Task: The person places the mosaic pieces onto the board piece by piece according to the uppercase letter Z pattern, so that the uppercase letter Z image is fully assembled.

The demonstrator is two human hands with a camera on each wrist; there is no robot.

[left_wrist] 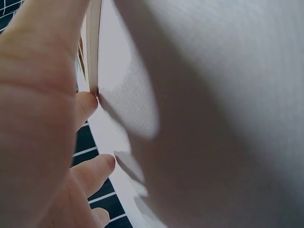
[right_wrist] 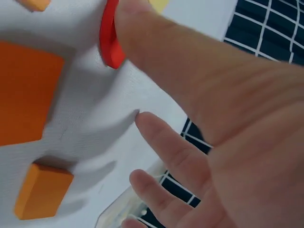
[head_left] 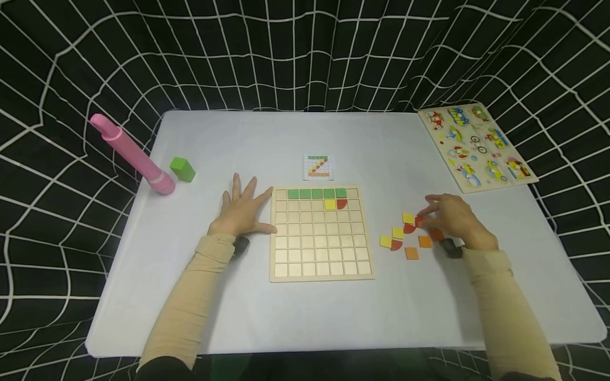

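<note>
My left hand (head_left: 240, 212) is spread on the table, its thumb and index fingertip against the left edge of a wooden grid board (head_left: 314, 242). Along the board's top row lie several green squares (head_left: 317, 193); below them are a yellow square (head_left: 330, 204) and a red quarter-circle piece (head_left: 341, 204). To the board's right, my right hand (head_left: 450, 216) pinches another red quarter-circle piece (right_wrist: 109, 40), tilted under the thumb. Loose around it are yellow squares (head_left: 397, 233), red quarter-circle pieces (head_left: 396, 245) and orange squares (head_left: 412, 253).
A small printed pattern card (head_left: 318, 168) lies behind the board. At the back right is a picture puzzle board (head_left: 476, 145). A green block (head_left: 182, 169) and a pink cylinder (head_left: 135, 156) stand at the back left. Black netted cloth (head_left: 286, 58) surrounds the white table (head_left: 267, 317).
</note>
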